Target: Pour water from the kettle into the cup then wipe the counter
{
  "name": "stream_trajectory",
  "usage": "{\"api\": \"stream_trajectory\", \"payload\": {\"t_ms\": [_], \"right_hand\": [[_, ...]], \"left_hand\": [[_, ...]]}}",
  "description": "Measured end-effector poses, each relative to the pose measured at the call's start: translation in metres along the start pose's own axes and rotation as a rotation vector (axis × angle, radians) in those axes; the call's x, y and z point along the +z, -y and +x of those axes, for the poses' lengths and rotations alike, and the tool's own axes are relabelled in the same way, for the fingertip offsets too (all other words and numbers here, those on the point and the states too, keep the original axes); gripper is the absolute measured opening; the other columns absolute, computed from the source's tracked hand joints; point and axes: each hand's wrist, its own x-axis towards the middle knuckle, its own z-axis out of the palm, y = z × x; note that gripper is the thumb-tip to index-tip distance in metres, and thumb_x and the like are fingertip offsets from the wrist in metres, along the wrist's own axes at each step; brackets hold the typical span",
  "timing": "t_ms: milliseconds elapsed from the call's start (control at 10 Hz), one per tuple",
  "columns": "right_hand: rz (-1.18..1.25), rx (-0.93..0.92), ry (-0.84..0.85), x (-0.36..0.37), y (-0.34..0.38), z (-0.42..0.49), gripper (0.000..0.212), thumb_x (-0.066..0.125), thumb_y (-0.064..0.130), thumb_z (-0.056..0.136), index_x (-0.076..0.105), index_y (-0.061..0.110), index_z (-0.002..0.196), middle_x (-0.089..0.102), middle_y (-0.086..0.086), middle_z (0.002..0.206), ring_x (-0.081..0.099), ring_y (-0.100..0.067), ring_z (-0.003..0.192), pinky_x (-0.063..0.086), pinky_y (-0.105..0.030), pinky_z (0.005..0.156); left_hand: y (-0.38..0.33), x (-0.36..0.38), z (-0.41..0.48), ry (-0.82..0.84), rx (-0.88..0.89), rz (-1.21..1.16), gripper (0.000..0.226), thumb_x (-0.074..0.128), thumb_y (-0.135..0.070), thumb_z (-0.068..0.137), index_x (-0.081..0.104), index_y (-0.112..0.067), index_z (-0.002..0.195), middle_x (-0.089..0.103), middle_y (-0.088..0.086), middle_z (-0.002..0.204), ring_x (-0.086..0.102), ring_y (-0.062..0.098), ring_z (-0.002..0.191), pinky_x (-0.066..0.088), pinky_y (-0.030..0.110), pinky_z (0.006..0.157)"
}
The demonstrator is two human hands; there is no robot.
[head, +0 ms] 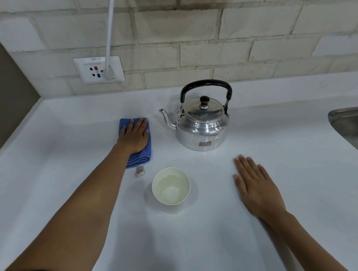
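Note:
A shiny metal kettle [202,123] with a black handle stands upright at the middle back of the white counter [222,237], spout pointing left. In front of it sits a white cup [171,186] holding clear water. A folded blue cloth [146,150] lies left of the kettle. My left hand [134,136] rests flat on top of the cloth, fingers together and pointing away. My right hand [255,185] lies flat on the bare counter, right of the cup, holding nothing.
A steel sink [356,128] cuts into the counter at the right edge. A tiled wall runs along the back, with a wall socket [99,70] and a white cable [110,34] plugged in. The counter's left edge slants along a dark gap.

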Motion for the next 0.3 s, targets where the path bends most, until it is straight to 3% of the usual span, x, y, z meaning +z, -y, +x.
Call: {"api": "stream_trajectory", "payload": {"t_ms": [100, 300], "right_hand": [[-0.003, -0.002, 0.006, -0.001, -0.001, -0.002, 0.052, 0.018, 0.037, 0.098, 0.004, 0.024, 0.146, 0.004, 0.009, 0.157, -0.002, -0.007, 0.144, -0.001, -0.027, 0.117], [0.045, 0.005, 0.027, -0.002, -0.001, 0.000, 0.052, 0.018, 0.036, 0.098, 0.002, 0.023, 0.146, 0.001, 0.009, 0.157, -0.005, -0.006, 0.143, -0.002, -0.028, 0.118]], "left_hand": [[-0.005, -0.006, -0.005, 0.073, -0.015, 0.047, 0.054, 0.013, -0.036, 0.100, -0.008, -0.020, 0.147, -0.012, -0.001, 0.158, -0.010, 0.025, 0.144, -0.005, 0.046, 0.116], [-0.014, -0.018, -0.031, -0.147, 0.029, -0.015, 0.057, 0.020, -0.039, 0.100, -0.003, -0.018, 0.148, -0.007, 0.005, 0.158, -0.006, 0.024, 0.145, -0.003, 0.043, 0.118]]}}
